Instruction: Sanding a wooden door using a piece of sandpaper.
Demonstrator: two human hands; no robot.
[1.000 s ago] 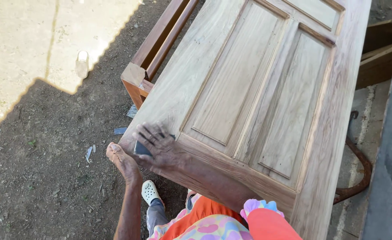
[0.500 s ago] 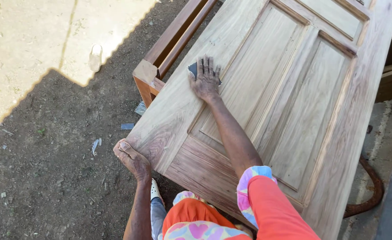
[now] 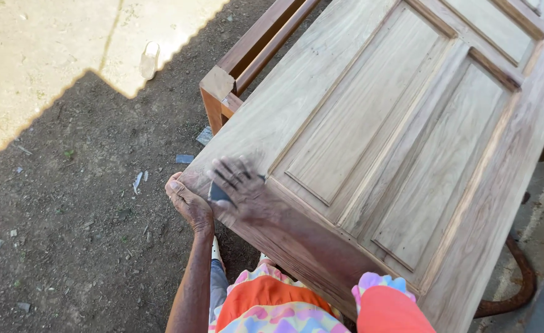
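Head view: right hand (image 3: 242,188), blurred, fingers spread flat, presses dark sanding paper (image 3: 217,193) on the wooden door (image 3: 370,142) at seven o'clock; left hand (image 3: 188,202) clasps the door's corner.

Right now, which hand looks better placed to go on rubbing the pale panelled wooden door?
Probably the right hand: it lies flat on the pale panelled wooden door over a small dark sanding sheet. The left hand grips the door's corner, seemingly steadying it.
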